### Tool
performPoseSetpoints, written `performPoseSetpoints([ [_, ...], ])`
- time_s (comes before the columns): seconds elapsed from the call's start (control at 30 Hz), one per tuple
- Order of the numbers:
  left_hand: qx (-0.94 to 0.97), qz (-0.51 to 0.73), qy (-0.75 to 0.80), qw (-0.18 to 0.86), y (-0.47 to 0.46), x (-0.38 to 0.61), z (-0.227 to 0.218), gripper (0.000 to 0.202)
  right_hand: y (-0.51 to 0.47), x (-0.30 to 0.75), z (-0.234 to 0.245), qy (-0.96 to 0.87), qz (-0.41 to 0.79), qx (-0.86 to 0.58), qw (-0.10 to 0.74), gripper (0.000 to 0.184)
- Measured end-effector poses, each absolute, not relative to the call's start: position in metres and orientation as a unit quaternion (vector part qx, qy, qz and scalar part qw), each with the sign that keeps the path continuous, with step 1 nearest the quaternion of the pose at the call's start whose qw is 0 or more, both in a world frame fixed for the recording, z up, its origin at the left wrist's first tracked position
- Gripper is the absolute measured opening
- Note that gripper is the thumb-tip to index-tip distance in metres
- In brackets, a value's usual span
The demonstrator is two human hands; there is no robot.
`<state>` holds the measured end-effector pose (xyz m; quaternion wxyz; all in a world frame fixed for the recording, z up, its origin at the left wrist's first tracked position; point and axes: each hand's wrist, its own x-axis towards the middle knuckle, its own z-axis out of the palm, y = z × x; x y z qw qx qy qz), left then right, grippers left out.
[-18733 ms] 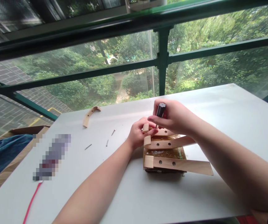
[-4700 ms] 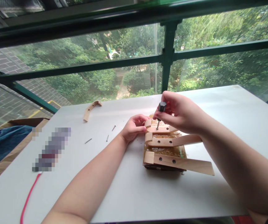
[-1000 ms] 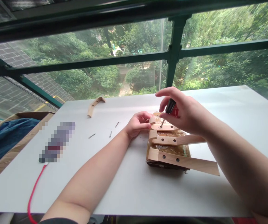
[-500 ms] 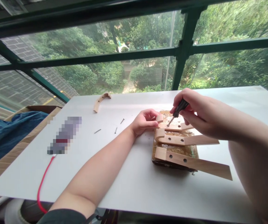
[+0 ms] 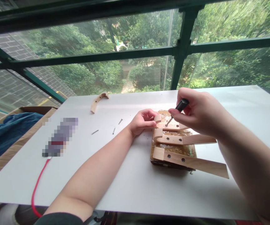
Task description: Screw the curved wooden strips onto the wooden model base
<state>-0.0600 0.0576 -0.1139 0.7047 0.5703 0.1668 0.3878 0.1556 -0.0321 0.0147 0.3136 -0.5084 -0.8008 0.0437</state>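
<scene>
A brown perforated board (image 5: 172, 153) lies on the white table (image 5: 135, 184) with three curved wooden slats across it. My right hand (image 5: 198, 112) is closed round a small black-handled screwdriver (image 5: 178, 108), tilted, with its tip on the farthest slat (image 5: 170, 126). My left hand (image 5: 142, 122) pinches the curled left end of that same slat. The middle slat (image 5: 184, 139) and the nearest slat (image 5: 191, 163) each show two screw heads.
A loose curved wooden slat (image 5: 98, 100) lies at the table's far left. Three loose screws (image 5: 113, 130) lie left of my left hand. A blurred-out object (image 5: 59, 137) with a red cord (image 5: 37, 187) is at the left. A cardboard box with blue cloth (image 5: 5, 131) stands beside the table.
The screwdriver has gone from upright to tilted right over the farthest slat. My left hand stays on the slat's curled end. The view has shifted slightly.
</scene>
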Motion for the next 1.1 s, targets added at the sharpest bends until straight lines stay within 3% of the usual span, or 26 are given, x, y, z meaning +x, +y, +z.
performPoseSetpoints([
  [0.27, 0.564, 0.392, 0.168, 0.707, 0.055, -0.059, -0.11, 0.031, -0.03, 0.154, 0.01, -0.78, 0.066, -0.526, 0.331, 0.03],
  [0.4, 0.564, 0.392, 0.168, 0.708, 0.055, -0.059, -0.109, 0.031, -0.031, 0.151, 0.01, -0.784, 0.066, -0.503, 0.358, 0.015],
  [0.47, 0.564, 0.391, 0.169, 0.708, 0.055, -0.059, -0.11, 0.031, -0.032, 0.15, 0.009, -0.795, 0.092, -0.469, 0.372, 0.016],
  [0.63, 0.568, 0.396, 0.171, 0.701, 0.055, -0.059, -0.11, 0.031, -0.034, 0.154, 0.013, -0.832, 0.158, -0.415, 0.333, 0.008],
  [0.87, 0.584, 0.386, 0.165, 0.694, 0.055, -0.059, -0.109, 0.029, -0.037, 0.164, 0.021, -0.825, 0.241, -0.409, 0.308, 0.034],
  [1.1, 0.58, 0.39, 0.182, 0.691, 0.055, -0.059, -0.109, 0.031, -0.034, 0.167, 0.018, -0.819, 0.247, -0.414, 0.312, 0.027],
])
